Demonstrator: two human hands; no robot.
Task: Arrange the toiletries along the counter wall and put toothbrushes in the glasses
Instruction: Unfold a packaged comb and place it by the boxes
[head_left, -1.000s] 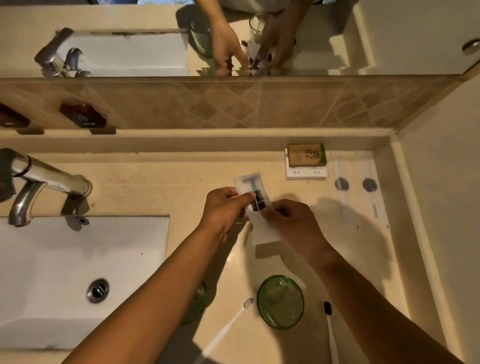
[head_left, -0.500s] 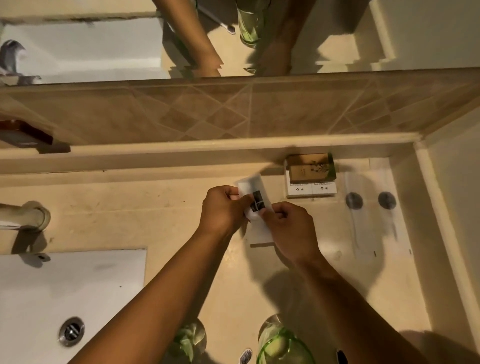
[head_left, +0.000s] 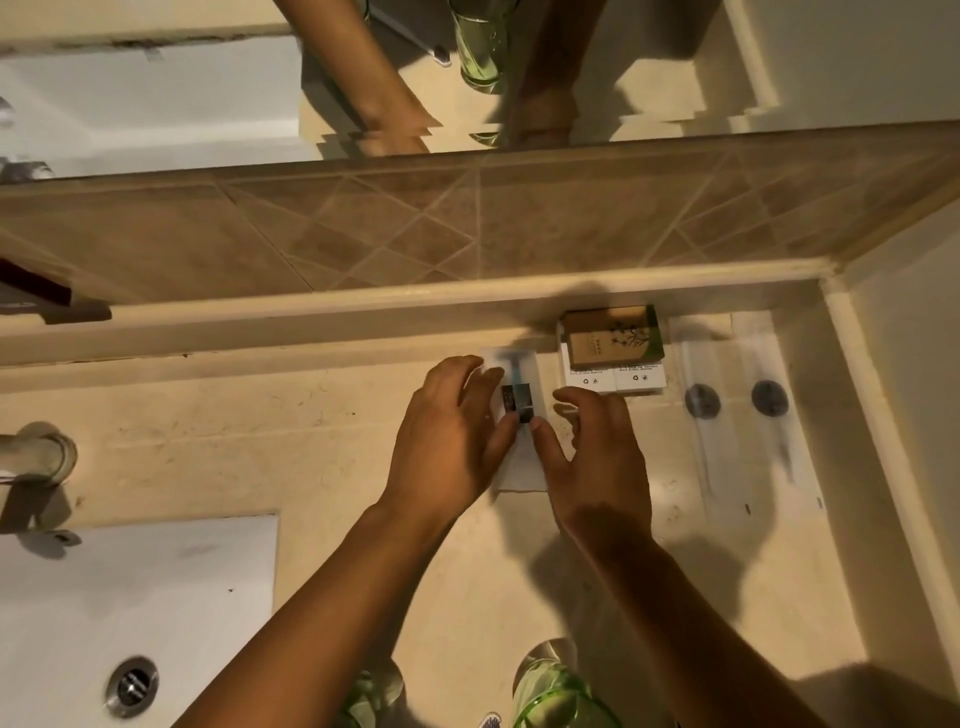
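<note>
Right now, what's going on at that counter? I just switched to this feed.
A person is setting a wrapped razor packet flat on the counter, its top end at the back wall. The left hand and right hand flank it, fingers spread and resting lightly on it rather than gripping. To its right sit stacked small boxes and two clear sachets against the wall. Two green glasses wait at the near edge; whether they hold toothbrushes can't be told.

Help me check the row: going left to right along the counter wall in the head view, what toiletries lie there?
razor packet → stacked boxes → two clear packets with dark round ends.
</note>
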